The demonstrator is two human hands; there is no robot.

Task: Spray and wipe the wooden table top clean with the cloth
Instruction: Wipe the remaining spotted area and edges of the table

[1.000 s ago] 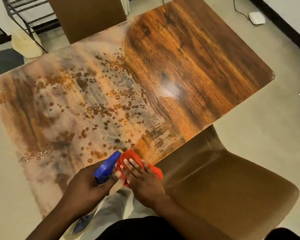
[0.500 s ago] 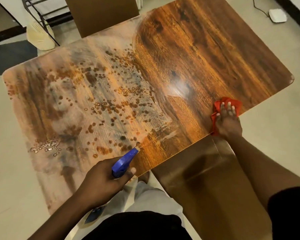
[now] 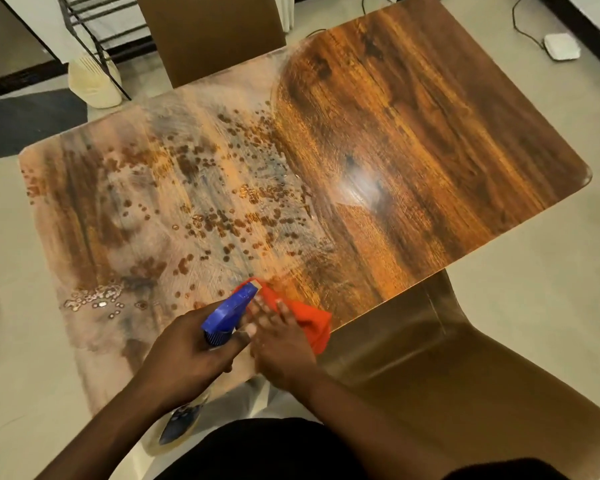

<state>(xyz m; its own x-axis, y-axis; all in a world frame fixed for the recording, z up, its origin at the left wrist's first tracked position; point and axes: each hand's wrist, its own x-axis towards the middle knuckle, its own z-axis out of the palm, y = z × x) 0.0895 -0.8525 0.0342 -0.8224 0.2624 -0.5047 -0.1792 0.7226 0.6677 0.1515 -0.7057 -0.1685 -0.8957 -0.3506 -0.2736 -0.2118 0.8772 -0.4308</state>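
Observation:
The wooden table top point(image 3: 413, 140) fills the view; its right half looks glossy, while its left half is hazy and dotted with spray droplets point(image 3: 229, 220). My left hand point(image 3: 187, 355) grips a spray bottle with a blue head point(image 3: 227, 315) at the near edge, nozzle pointing away over the table. Beside it, my right hand point(image 3: 281, 344) presses flat on a red cloth point(image 3: 310, 320) lying on the near edge. The bottle's body is mostly hidden below my hand.
A brown chair point(image 3: 465, 393) stands at the near right, tucked against the table. Another brown chair back point(image 3: 208, 32) stands at the far side. A black metal rack point(image 3: 94, 26), a cream object and a white box with cable point(image 3: 561, 46) sit on the floor.
My right hand slid the red cloth from the table's right near edge back left, next to the spray bottle. My left hand kept the bottle in roughly the same place.

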